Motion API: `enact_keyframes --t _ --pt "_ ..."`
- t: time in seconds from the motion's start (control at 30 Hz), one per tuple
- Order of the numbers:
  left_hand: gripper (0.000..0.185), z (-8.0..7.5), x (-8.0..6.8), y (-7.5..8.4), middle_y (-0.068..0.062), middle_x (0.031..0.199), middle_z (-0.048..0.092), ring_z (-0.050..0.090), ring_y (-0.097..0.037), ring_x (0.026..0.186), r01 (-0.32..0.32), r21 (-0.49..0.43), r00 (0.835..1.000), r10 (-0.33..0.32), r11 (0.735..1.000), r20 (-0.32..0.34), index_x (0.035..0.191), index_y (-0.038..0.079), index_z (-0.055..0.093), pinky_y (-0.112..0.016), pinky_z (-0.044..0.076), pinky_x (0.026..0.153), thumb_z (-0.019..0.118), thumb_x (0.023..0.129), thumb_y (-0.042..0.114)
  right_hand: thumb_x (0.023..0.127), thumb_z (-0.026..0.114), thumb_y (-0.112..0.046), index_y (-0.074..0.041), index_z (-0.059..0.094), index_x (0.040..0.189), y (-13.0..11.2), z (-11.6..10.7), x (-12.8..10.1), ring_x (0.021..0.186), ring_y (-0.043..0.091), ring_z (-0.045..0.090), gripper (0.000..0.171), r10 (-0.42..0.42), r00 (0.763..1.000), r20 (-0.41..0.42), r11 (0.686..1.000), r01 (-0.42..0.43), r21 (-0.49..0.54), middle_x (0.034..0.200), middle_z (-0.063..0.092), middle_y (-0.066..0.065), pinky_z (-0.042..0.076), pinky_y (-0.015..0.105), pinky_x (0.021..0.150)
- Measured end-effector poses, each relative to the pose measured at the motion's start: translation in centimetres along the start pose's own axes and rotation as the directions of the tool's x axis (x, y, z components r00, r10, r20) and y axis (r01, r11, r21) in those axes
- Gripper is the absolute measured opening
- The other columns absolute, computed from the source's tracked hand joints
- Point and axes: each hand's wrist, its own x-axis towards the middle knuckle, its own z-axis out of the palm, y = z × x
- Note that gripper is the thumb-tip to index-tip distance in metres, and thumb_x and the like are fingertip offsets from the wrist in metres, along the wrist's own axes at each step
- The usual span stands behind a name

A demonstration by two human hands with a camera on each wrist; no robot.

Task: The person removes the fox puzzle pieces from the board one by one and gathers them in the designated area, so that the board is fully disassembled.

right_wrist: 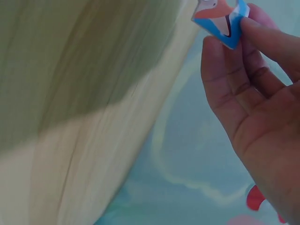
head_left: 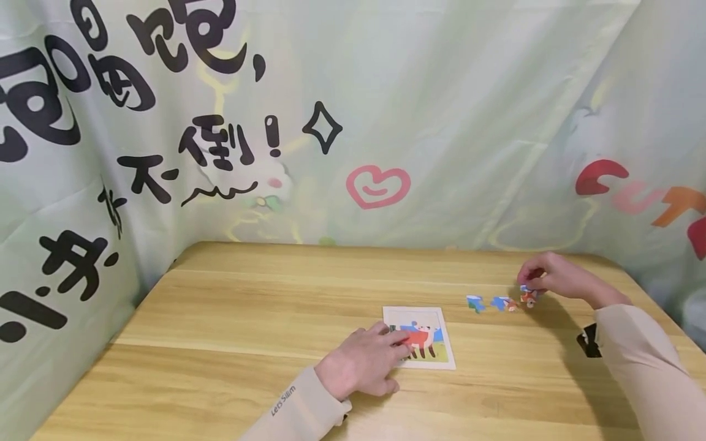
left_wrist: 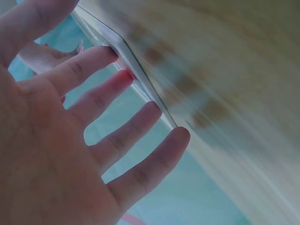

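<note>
A small puzzle piece [right_wrist: 220, 21], blue and orange-red, sits pinched in the grip of the right hand [head_left: 551, 278], thumb and fingertips curled round it, held just above the table [head_left: 248, 306]. The puzzle board [head_left: 436, 318] lies well off to the left of that grip and nearer the person. The left hand [head_left: 364, 364] is the one already there, flat with fingers [left_wrist: 117, 89] straight, pressing the board's near-left part. Loose pieces [head_left: 491, 303] lie between, just left of the right grip.
</note>
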Motion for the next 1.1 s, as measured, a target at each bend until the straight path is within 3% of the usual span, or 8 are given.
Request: enact_keyframes --t 0.23,0.5,0.7,0.93,1.1 --pt "0.058 0.0 -0.1 -0.1 0.010 0.157 0.039 0.045 -0.016 0.132 -0.009 -0.011 1.000 0.009 1.000 -0.006 0.142 0.030 0.058 -0.034 0.052 0.094 0.074 0.089 0.049 0.087 0.060 0.017 0.010 0.068 0.085 1.6 -0.4 -0.7 0.063 0.007 0.059 0.011 0.048 0.999 0.023 0.998 -0.049 0.046 0.077 0.067 0.000 0.052 0.027 0.055" --pt "0.057 0.0 -0.3 -0.2 0.007 0.150 0.045 0.047 -0.015 0.130 0.002 -0.042 1.000 -0.002 0.999 -0.021 0.141 0.030 0.059 -0.032 0.051 0.095 0.076 0.088 0.047 0.082 0.058 0.015 0.001 0.070 0.082 3.3 0.2 -0.3 0.061 0.005 0.054 0.018 -0.026 0.998 0.057 0.995 0.020 0.102 0.076 0.065 -0.004 0.047 0.026 0.051" --pt "0.060 -0.2 -0.3 -0.2 0.010 0.147 0.047 0.046 -0.016 0.129 -0.006 0.028 1.000 0.007 1.000 -0.029 0.143 0.034 0.058 -0.034 0.038 0.108 0.075 0.088 0.050 0.085 0.060 0.015 0.006 0.069 0.082 3.0 0.7 -0.3 0.060 0.004 0.052 0.013 0.048 0.997 0.064 0.998 -0.051 0.039 0.076 0.066 -0.002 0.048 0.026 0.053" --pt "0.059 -0.3 -0.6 -0.1 0.011 0.152 0.045 0.047 -0.013 0.125 -0.021 0.024 1.000 0.021 0.999 -0.012 0.142 0.037 0.056 -0.030 0.037 0.099 0.074 0.088 0.052 0.084 0.060 0.018 0.009 0.068 0.083 3.0 1.0 -0.3 0.058 0.006 0.056 0.012 0.065 0.996 0.060 0.996 -0.069 0.058 0.073 0.067 0.005 0.050 0.026 0.053" --pt "0.058 -0.3 -0.7 0.1 0.009 0.153 0.044 0.046 -0.013 0.126 -0.033 0.050 0.999 0.033 0.998 0.003 0.141 0.038 0.057 -0.031 0.035 0.102 0.073 0.088 0.055 0.085 0.065 0.013 0.004 0.071 0.084 2.7 0.9 -0.2 0.066 0.003 0.055 0.011 0.067 0.997 0.027 0.997 -0.066 -0.030 0.080 0.069 0.003 0.049 0.024 0.061"
